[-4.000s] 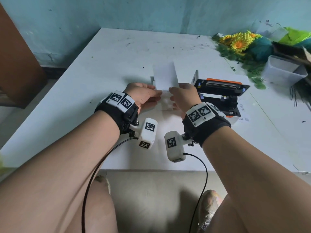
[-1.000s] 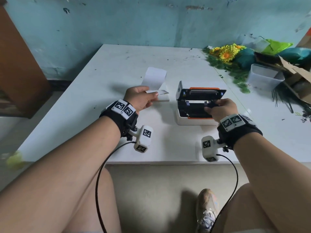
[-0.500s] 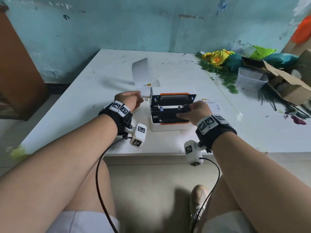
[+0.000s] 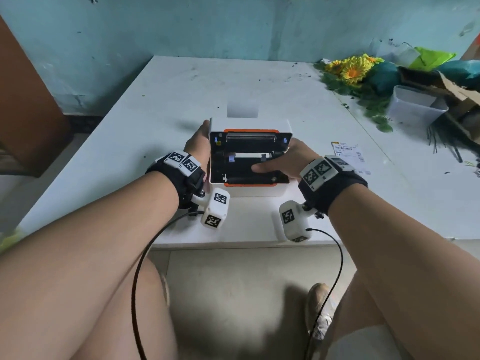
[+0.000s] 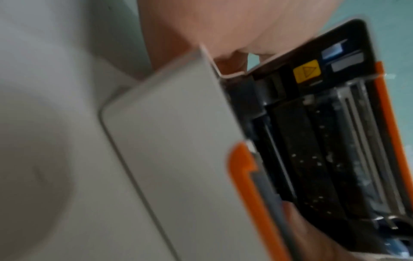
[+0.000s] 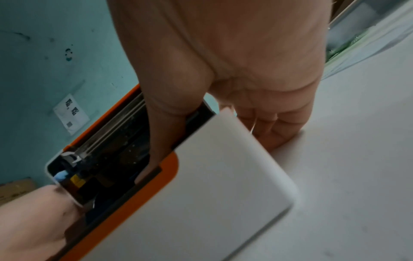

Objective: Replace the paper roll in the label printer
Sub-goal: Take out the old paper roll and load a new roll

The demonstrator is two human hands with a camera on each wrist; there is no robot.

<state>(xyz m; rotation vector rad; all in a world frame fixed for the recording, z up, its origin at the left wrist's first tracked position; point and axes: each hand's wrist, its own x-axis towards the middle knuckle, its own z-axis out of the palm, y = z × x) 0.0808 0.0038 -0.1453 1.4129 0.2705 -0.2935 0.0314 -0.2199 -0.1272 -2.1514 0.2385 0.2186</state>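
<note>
The white label printer with orange trim sits near the table's front edge, its lid up and its black bay showing. My left hand lies against its left side, fingers curled round the back corner. My right hand grips the right side: the thumb reaches into the bay and the fingers run down the outer wall to the table. A white paper strip stands up behind the lid. I cannot tell whether my left fingers touch it.
A printed label sheet lies right of the printer. Yellow artificial flowers, a clear plastic tub and a torn cardboard box crowd the back right. The table's front edge is just below my wrists.
The printer now sits squarely in front of me. My left hand, which held the paper strip up beside the printer, is now on the printer's left side, and the strip stands behind the lid.
</note>
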